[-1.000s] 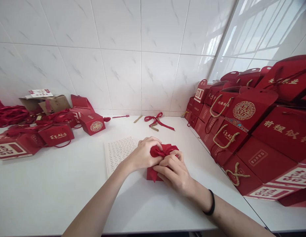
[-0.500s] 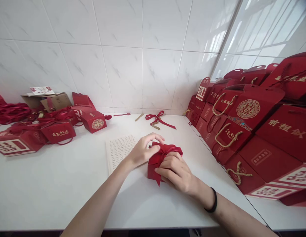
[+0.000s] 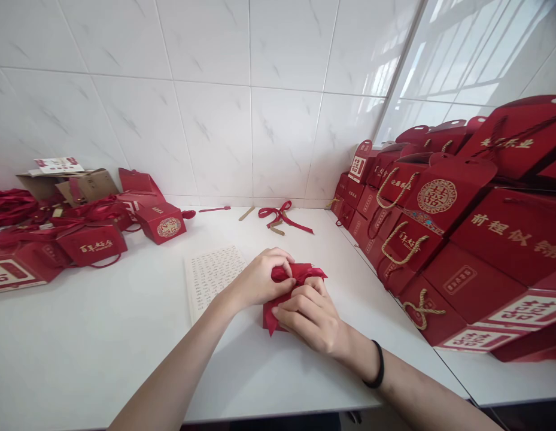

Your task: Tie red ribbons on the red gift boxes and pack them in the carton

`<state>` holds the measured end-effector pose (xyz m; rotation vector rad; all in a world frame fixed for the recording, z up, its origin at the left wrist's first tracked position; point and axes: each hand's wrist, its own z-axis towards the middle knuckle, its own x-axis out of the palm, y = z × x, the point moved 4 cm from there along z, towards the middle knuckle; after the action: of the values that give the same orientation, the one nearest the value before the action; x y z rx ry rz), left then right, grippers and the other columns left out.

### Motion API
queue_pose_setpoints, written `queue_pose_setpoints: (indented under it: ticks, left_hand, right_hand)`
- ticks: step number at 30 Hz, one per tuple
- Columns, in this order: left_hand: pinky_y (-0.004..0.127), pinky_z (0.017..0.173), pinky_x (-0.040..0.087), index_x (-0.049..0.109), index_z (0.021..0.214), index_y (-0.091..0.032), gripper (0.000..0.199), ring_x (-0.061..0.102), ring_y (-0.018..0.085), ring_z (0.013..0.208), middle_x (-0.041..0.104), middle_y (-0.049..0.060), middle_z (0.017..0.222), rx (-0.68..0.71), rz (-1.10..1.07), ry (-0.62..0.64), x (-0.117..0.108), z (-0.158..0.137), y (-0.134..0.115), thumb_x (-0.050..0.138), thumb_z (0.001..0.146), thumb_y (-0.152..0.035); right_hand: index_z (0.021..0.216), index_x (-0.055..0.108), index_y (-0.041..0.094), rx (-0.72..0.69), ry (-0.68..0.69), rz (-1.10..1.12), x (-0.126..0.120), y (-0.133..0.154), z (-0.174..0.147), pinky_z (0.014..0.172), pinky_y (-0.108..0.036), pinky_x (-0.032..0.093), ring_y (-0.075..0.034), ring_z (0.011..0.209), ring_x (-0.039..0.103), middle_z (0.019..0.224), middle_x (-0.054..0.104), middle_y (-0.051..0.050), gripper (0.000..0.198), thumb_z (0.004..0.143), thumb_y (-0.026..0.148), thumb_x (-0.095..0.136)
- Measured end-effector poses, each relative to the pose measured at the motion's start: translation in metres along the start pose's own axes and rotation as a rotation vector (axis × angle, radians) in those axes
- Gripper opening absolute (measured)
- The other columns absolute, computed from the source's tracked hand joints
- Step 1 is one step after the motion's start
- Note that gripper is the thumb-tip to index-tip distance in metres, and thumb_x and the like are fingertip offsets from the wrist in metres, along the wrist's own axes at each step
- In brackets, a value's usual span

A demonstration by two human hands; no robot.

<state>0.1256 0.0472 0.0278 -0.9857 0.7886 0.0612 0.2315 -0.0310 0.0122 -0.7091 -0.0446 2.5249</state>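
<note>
A small red gift box (image 3: 267, 317) stands on the white table in front of me, a red ribbon (image 3: 272, 323) tied over its top with one tail hanging down the near side. My left hand (image 3: 264, 278) is closed on the ribbon's loop at the upper left of the bow. From the right, my right hand (image 3: 309, 311) bends over the box with its fingers closed on the ribbon; a black band circles that wrist. The knot is mostly hidden by my fingers.
A handwritten sheet (image 3: 210, 275) lies left of the box. Red gift boxes (image 3: 439, 239) with rope handles are stacked high at right. More red boxes (image 3: 163, 221) and a cardboard box (image 3: 89, 185) sit at left. A loose ribbon bow (image 3: 278, 215) lies near the tiled wall.
My left hand has come down from above the box and pinches the ribbon loop. My right hand stays on the bow. The view has shifted slightly to the right.
</note>
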Motion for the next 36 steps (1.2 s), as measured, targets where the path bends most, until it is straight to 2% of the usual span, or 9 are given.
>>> queue_pose_setpoints:
  ticks: [15,18,21,23,25,27,29,32,36]
  left_hand:
    - [0.036,0.094,0.041,0.058,0.063,-0.020,0.011,0.054,0.021,0.104,0.060,0.001,0.107,-0.043,0.010,-0.019,0.003,0.002,0.005,0.057,0.073,-0.024]
    - [0.036,0.094,0.041,0.058,0.063,-0.020,0.011,0.054,0.021,0.104,0.060,0.001,0.106,-0.032,0.007,-0.019,0.003,0.003,0.007,0.058,0.073,-0.024]
    - [0.036,0.093,0.041,0.058,0.065,-0.020,0.011,0.054,0.021,0.104,0.059,0.003,0.108,-0.034,-0.010,-0.014,0.003,0.002,0.007,0.057,0.074,-0.025]
    - [0.037,0.094,0.041,0.057,0.066,-0.020,0.011,0.054,0.022,0.105,0.058,0.003,0.109,-0.041,-0.022,-0.004,0.003,0.001,0.006,0.056,0.075,-0.026]
    - [0.039,0.095,0.041,0.057,0.066,-0.020,0.011,0.053,0.022,0.105,0.058,0.003,0.109,-0.037,-0.032,0.004,0.002,0.000,0.003,0.056,0.075,-0.027]
    - [0.039,0.096,0.040,0.056,0.066,-0.020,0.012,0.054,0.022,0.105,0.058,0.004,0.109,-0.034,-0.038,0.009,0.002,0.000,0.002,0.056,0.076,-0.026]
    - [0.040,0.095,0.041,0.056,0.066,-0.020,0.012,0.054,0.022,0.104,0.058,0.004,0.109,-0.043,-0.040,0.011,0.001,0.000,0.001,0.056,0.075,-0.027]
    - [0.040,0.093,0.042,0.057,0.065,-0.020,0.012,0.054,0.023,0.103,0.058,0.004,0.110,-0.049,-0.036,0.015,0.001,0.000,0.001,0.055,0.075,-0.028]
    - [0.039,0.095,0.041,0.057,0.066,-0.020,0.011,0.053,0.022,0.105,0.059,0.003,0.109,-0.034,-0.027,0.010,0.001,0.000,0.000,0.056,0.075,-0.027]
  right_hand:
    - [0.087,0.063,0.008,-0.094,0.062,-0.024,-0.003,0.020,0.010,0.058,-0.034,0.031,-0.013,0.057,0.050,0.069,0.063,-0.003,0.025,0.091,0.001,0.039]
    - [0.084,0.059,0.013,-0.049,-0.007,0.037,-0.009,0.013,0.010,0.059,-0.033,0.033,-0.012,0.056,0.049,0.066,0.060,0.000,0.017,0.092,0.015,0.045]
    - [0.081,0.054,0.016,0.211,-0.155,0.120,-0.025,-0.023,0.004,0.060,-0.033,0.036,-0.015,0.059,0.050,0.066,0.055,-0.002,0.025,0.093,0.033,0.040]
    - [0.077,0.052,0.017,0.603,-0.158,0.118,-0.033,-0.060,-0.007,0.058,-0.031,0.037,-0.016,0.061,0.049,0.067,0.054,-0.004,0.028,0.092,0.036,0.038]
    - [0.072,0.052,0.017,1.012,0.060,0.200,-0.028,-0.091,-0.025,0.058,-0.030,0.037,-0.017,0.061,0.049,0.068,0.055,-0.004,0.039,0.091,0.048,0.038]
    - [0.067,0.051,0.016,1.273,0.297,0.423,-0.017,-0.105,-0.041,0.060,-0.030,0.037,-0.017,0.061,0.049,0.065,0.054,-0.004,0.051,0.086,0.062,0.037]
    - [0.062,0.048,0.017,1.355,0.389,0.686,-0.007,-0.106,-0.047,0.061,-0.029,0.037,-0.015,0.059,0.046,0.060,0.049,-0.001,0.054,0.082,0.067,0.042]
    - [0.061,0.045,0.016,1.330,0.348,0.951,0.002,-0.102,-0.045,0.061,-0.027,0.035,-0.011,0.056,0.041,0.059,0.044,0.002,0.049,0.075,0.061,0.058]
    - [0.062,0.046,0.016,1.332,0.249,0.980,0.005,-0.103,-0.047,0.065,-0.029,0.037,-0.012,0.059,0.042,0.061,0.046,0.001,0.047,0.071,0.058,0.065]
